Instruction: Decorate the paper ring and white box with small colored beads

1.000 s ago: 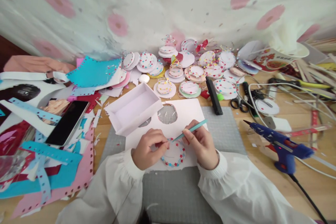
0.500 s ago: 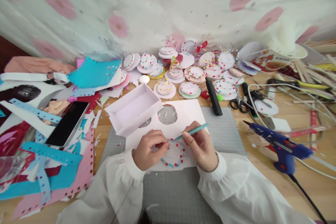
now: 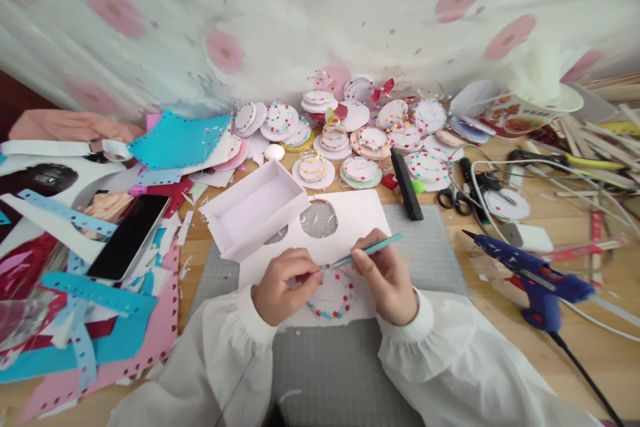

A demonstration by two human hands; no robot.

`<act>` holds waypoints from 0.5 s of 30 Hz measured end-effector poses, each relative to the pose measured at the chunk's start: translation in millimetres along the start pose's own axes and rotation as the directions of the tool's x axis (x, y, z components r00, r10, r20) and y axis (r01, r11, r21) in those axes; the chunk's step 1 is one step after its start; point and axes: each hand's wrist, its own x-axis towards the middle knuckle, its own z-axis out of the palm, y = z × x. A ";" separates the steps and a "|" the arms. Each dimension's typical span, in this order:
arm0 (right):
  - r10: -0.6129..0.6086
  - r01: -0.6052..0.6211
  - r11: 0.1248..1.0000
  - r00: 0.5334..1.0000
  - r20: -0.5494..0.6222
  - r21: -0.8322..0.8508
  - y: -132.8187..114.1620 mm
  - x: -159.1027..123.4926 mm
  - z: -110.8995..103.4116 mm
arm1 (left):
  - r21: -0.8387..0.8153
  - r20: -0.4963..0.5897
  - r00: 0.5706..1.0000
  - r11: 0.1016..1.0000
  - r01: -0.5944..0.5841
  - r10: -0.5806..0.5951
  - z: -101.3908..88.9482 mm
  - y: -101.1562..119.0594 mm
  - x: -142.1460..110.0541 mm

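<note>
A pair of slim teal tweezers (image 3: 377,245) is gripped in my right hand (image 3: 387,280), with the pointed end aimed left. My left hand (image 3: 287,285) is closed, thumb and forefinger pinched near that tip; whatever they hold is too small to make out. Just below the fingertips is a ring of small red and blue pieces (image 3: 346,305) around a white disc (image 3: 331,292). Its upper left part is hidden by my left hand. Beneath lies a white sheet (image 3: 360,210) with round holes cut in it.
A white open box (image 3: 255,203) rests on the sheet's left part. Decorated discs (image 3: 360,170) crowd the back. On the right are a blue glue gun (image 3: 535,273) and scissors (image 3: 455,200); a phone (image 3: 130,235) and paper scraps are left. A grey cutting mat (image 3: 335,373) lies underneath.
My right hand has shifted slightly right with the tweezers, drawing their tip back a little from my left fingertips. My left hand has stayed almost still.
</note>
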 end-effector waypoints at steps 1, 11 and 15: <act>0.017 -0.017 0.999 1.000 -0.017 0.035 0.7 0.4 -0.1 | -0.004 -0.001 1.000 1.000 0.002 -0.002 0.0 0.2 -0.2; 0.028 -0.028 1.000 0.999 0.034 0.004 0.6 -1.2 -0.4 | -0.018 -0.001 1.000 1.000 0.001 -0.001 1.1 -1.9 0.2; 0.059 -0.053 0.985 0.998 -0.034 0.166 0.6 1.3 0.6 | -0.030 -0.006 1.000 1.000 0.002 -0.003 0.4 -0.5 0.6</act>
